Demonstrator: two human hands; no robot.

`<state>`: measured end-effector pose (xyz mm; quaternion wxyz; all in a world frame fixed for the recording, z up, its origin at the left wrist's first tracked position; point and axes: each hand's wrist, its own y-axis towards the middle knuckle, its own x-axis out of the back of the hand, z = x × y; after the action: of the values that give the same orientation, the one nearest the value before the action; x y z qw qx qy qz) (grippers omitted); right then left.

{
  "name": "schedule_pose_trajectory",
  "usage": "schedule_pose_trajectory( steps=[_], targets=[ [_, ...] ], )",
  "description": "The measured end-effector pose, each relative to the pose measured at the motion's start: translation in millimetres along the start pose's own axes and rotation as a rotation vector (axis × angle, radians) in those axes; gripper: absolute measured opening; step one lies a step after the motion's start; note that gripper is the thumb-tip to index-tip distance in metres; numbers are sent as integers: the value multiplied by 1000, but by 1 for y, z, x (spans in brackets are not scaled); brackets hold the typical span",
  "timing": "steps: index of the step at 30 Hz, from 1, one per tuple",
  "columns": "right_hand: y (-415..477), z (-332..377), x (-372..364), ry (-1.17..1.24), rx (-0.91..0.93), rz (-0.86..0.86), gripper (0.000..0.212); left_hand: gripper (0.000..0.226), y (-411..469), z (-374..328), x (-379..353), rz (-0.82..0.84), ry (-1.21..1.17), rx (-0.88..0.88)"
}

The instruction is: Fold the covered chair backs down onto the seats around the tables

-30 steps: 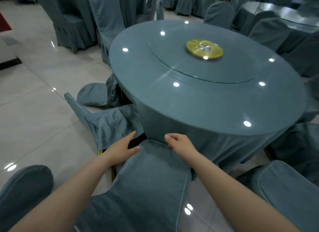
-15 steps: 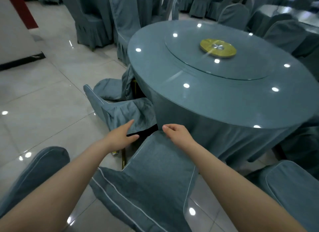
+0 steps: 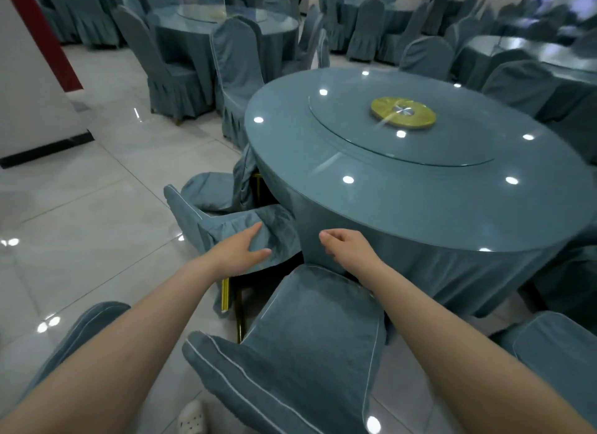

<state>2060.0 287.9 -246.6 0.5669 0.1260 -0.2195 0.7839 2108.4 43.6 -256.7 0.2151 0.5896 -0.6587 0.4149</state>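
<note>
**Spotter:** Where's the chair you're working on?

**Me:** The covered chair [image 3: 310, 336] is right below me. Its back is tipped forward, with the top edge against the cloth skirt of the round bench [image 3: 420, 207].

**Spotter:** And your hands?

**Me:** My left hand [image 3: 240, 254] is flat, fingers straight, over the rumpled cover of the neighbouring chair [image 3: 206, 220] to the left, which is tipped down too. I can't tell whether it presses the fabric. My right hand [image 3: 347, 251] hangs just above the near chair's top edge, fingers loosely curled, gripping nothing.

**Spotter:** What's on the bench?

**Me:** A glass turntable [image 3: 355, 136] with a gold disc [image 3: 403, 113] at its middle.
</note>
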Motion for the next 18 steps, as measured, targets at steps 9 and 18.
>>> schedule_pose_trajectory(
  steps=[9,18],
  targets=[
    [87,75,-131,7,-47,40,35,77,54,121,86,76,-54,-31],
    [171,143,-240,26,-117,6,34,75,96,248,191,66,-78,42]
  ],
)
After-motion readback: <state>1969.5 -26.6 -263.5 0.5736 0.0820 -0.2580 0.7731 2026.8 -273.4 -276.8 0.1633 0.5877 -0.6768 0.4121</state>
